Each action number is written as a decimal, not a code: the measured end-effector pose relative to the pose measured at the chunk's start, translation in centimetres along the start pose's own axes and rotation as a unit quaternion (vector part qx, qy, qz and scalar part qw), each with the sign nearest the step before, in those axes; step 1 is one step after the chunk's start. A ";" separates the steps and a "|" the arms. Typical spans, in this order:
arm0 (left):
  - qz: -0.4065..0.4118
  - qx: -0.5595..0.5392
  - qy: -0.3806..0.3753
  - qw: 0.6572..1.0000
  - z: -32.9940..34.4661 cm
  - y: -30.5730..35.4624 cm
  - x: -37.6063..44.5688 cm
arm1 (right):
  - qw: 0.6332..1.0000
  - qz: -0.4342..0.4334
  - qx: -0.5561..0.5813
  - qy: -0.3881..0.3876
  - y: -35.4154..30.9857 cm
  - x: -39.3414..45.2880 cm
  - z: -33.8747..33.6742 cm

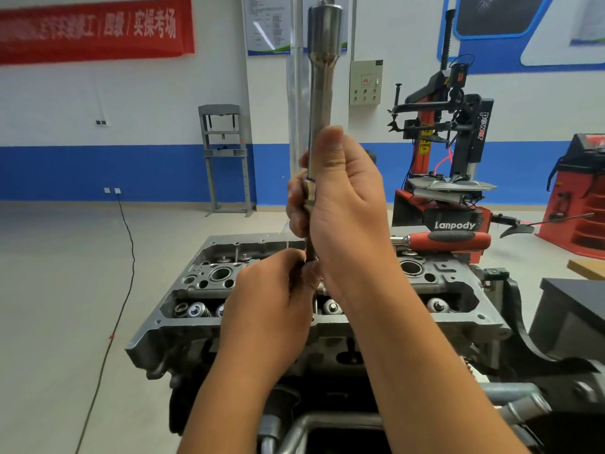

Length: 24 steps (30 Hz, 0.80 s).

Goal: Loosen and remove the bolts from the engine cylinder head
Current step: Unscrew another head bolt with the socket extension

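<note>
the right hand (pixel 340 204) gripped the long socket extension (pixel 322 103) mid-shaft; the left hand (pixel 271 290) pinched its lower end above the cylinder head (pixel 458 290). stiff, smooth steel, probably slippery.

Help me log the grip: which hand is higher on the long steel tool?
The right hand, wrapped around the steel tool mid-shaft with thumb pointing up. The left hand pinches its lower end just above the cylinder head.

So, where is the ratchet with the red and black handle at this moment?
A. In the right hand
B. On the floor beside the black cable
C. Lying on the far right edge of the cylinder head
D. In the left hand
C: the ratchet lies untouched on the far right edge of the cylinder head, while both hands hold the long steel tool.
</note>
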<state>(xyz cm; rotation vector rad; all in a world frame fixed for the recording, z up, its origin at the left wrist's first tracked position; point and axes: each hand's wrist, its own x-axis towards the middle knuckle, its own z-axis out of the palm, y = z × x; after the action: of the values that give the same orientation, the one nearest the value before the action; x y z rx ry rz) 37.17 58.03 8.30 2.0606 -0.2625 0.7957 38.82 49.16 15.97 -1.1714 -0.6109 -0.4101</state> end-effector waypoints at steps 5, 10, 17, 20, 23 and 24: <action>-0.003 -0.021 0.009 1.000 0.3 0.6 0.1 | 1.000 0.004 -0.028 0.011 -0.5 0.0 0.1; 0.030 -0.015 0.013 0.999 0.5 0.9 0.2 | 0.995 -0.029 0.097 -0.023 -3.6 -0.4 0.7; 0.040 0.018 0.029 0.999 0.7 -0.4 0.3 | 0.988 -0.031 0.113 0.097 -5.8 -0.6 -1.6; 0.036 0.009 0.032 0.999 0.9 -0.2 -0.1 | 0.963 0.073 0.179 0.188 -5.1 -1.0 -4.1; 0.024 -0.100 0.092 0.990 0.3 2.9 0.6 | 0.942 0.102 0.224 0.229 -4.4 -1.8 -6.5; 0.035 -0.147 0.115 0.982 -0.2 4.5 1.4 | 0.939 0.106 0.229 0.235 -4.4 -2.0 -7.2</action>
<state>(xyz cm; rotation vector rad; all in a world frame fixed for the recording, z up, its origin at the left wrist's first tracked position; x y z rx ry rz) 36.12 55.67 12.23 1.6747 -0.3040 0.9676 36.35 40.88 16.04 -0.6473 -0.1428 -0.3241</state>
